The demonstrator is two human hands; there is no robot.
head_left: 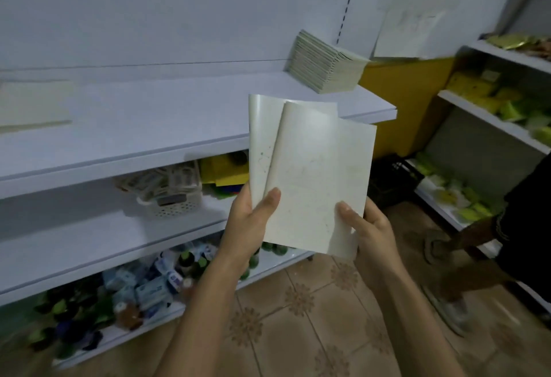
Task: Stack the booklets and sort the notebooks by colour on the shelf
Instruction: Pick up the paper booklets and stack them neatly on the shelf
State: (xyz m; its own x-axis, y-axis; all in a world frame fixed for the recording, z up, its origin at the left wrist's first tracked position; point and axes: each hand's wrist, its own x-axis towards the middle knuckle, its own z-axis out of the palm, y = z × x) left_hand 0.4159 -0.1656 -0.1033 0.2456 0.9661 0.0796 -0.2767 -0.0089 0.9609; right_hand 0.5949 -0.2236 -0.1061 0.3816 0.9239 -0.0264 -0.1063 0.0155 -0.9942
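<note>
Tiled floor (298,302) is seen below two raised forearms, with white shelving ahead. Nearest, the booklets (313,182) are held in the air, short of the shelf's front edge. Their lower left corner is gripped by the left hand (253,221), with the thumb laid across the front cover. The lower right corner is pinched by the right hand (366,227), thumb on top. At least two pale booklets are fanned apart rather than squared, and their covers are slightly curled. Whether a third lies behind cannot be told. Their long axis runs up and away from the hands, leaning a little right, so the top edges point toward the top shelf (179,114).

Farther off, a stack (325,63) of like booklets sits near that shelf's right end, against the back panel. It appears tilted, with its layered edges turned toward the viewer. From the hands it lies up, beyond and slightly right, so the right hand is judged the nearer. Squaring the fan is judged to be needed first, and then a forward reach to lay it on the stack.
</note>
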